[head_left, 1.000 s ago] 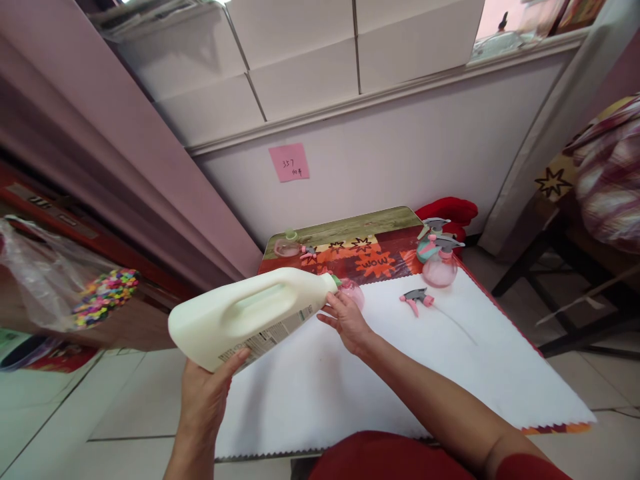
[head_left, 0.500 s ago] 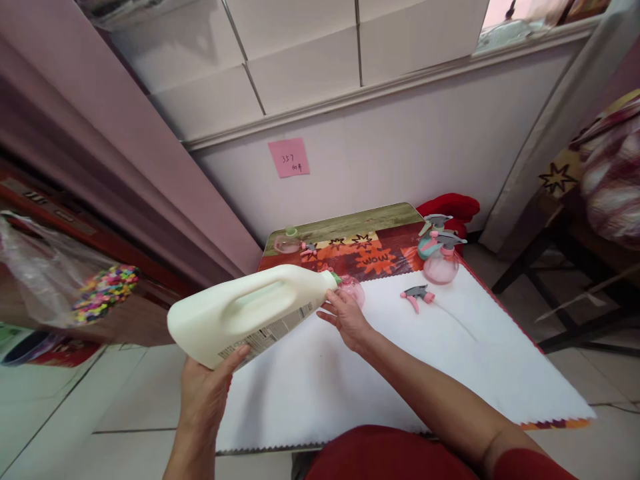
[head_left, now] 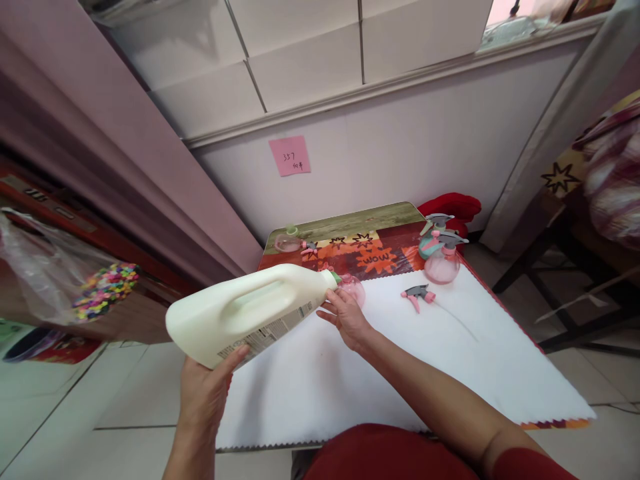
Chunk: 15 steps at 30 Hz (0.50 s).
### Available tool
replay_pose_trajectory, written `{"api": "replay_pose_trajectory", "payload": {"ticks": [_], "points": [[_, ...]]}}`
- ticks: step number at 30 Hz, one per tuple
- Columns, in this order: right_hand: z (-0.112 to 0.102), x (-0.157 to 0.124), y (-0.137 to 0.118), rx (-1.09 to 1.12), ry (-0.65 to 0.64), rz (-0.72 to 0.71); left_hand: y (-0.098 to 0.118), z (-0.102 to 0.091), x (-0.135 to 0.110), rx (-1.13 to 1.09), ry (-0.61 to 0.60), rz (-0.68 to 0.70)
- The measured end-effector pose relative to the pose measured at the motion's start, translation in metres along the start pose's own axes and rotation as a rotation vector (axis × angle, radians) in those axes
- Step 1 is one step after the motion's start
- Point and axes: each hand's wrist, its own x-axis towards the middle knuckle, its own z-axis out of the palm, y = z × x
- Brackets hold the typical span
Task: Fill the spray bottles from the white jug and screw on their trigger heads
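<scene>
The left hand [head_left: 200, 397] is wrapped round the lower end of a large pale jug [head_left: 200, 327], its thumb lying on the label side; the right hand [head_left: 351, 323] has its fingertips against the jug's neck, the other fingers loosely parted beneath it, and whether it truly grips the neck or only steadies it I cannot tell; the jug is tilted well over above the worktop [head_left: 373, 219], its mouth towards the right and meeting the green-rimmed opening of a round pink bottle [head_left: 357, 289], which is partly hidden by the right hand; a white cloth [head_left: 400, 367] with a zigzag edge covers the near part of the worktop; on it, right of the hands, lies a grey and pink spray head [head_left: 420, 293] with its thin tube; farther right stands a pink spray bottle [head_left: 443, 268], just in front of a teal one [head_left: 429, 247]; at the back left lies a small clear pinkish bottle [head_left: 287, 243]; beyond, a pink note [head_left: 290, 157] marked 357 is stuck to the pale wall [head_left: 400, 147], and a mauve curtain [head_left: 130, 127] hangs to the left.
</scene>
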Motion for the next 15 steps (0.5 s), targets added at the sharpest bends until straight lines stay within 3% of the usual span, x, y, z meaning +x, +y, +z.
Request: {"api": "replay_pose_trajectory", "payload": {"ticks": [15], "points": [[-0.0017,0.0017,0.0016,0.004,-0.005,-0.008,0.0073,0.0039,-0.0033,-0.037,-0.014,-0.027]]}}
